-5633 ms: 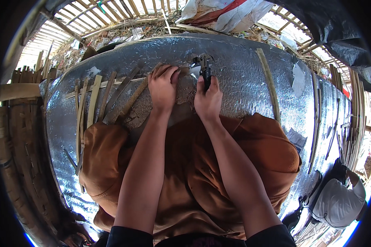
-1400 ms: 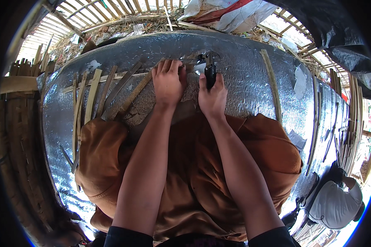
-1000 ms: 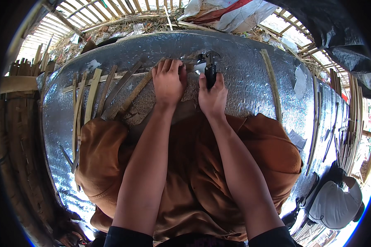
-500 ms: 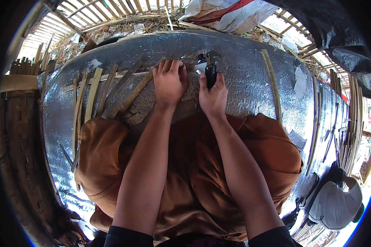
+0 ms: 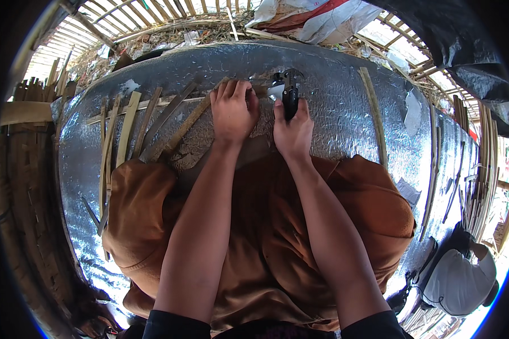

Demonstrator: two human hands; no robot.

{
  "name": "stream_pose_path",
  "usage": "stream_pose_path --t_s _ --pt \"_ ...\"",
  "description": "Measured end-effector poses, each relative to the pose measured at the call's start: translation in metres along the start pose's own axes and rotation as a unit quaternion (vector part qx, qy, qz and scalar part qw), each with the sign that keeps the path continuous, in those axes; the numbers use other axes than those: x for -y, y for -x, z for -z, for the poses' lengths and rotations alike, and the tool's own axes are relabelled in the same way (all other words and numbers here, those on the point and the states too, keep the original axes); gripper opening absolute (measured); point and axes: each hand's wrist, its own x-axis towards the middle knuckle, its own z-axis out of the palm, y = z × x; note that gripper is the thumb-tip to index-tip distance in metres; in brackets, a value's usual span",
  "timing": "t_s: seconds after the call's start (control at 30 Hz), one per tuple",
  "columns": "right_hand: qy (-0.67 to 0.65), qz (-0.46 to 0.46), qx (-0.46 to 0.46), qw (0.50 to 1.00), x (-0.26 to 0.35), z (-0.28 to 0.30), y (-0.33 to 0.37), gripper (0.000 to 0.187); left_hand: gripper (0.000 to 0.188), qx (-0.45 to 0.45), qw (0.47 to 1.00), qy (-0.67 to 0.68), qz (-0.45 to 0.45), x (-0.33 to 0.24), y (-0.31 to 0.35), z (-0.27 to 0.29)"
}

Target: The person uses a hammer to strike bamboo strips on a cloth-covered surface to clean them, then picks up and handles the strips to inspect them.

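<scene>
My right hand (image 5: 294, 133) is closed round the black handle of a compact multi-tool (image 5: 290, 101). A silver blade-like part juts from the tool's left side, and a black curved claw shows at its top. Just left of it, my left hand (image 5: 233, 116) is closed, with fingers curled over a brown strip, seemingly bamboo (image 5: 259, 90), whose short end pokes out toward the silver part. Whether the two touch I cannot tell. My fingers hide the rest of the grip. Another bamboo strip (image 5: 186, 129) slants down-left from beside my left hand.
I sit on a silver foil-faced mat (image 5: 333, 130), brown cloth (image 5: 277, 237) over my legs. Several bamboo strips (image 5: 128, 130) lie to the left, one strip (image 5: 373, 113) to the right. Bundled bamboo (image 5: 31, 209) stands far left. A person in a white shirt (image 5: 461, 279) is at lower right.
My left hand has shifted very slightly to the right, nearer the tool. The right hand and the tool look almost still.
</scene>
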Motion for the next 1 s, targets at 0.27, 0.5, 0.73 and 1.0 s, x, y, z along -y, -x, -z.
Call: stream_pose_path --t_s 0.27,0.5,0.73,1.0 --pt "0.002 -0.009 0.004 1.000 0.0013 0.0006 0.0006 0.036 0.015 -0.001 1.000 0.001 0.004 0.0003 0.0003 -0.0006" --pt "0.004 0.012 -0.009 1.000 0.0001 -0.0009 0.0003 0.035 0.014 -0.010 1.000 -0.004 0.000 0.0009 0.0000 -0.0020" --pt "0.008 0.002 -0.001 1.000 0.0011 0.0005 0.0005 0.037 0.015 -0.002 1.000 0.000 0.005 -0.0003 0.0003 -0.0008" --pt "-0.002 0.004 0.001 1.000 -0.0007 -0.0003 0.0002 0.037 0.017 0.003 1.000 -0.011 0.003 0.0006 -0.0008 -0.0007"
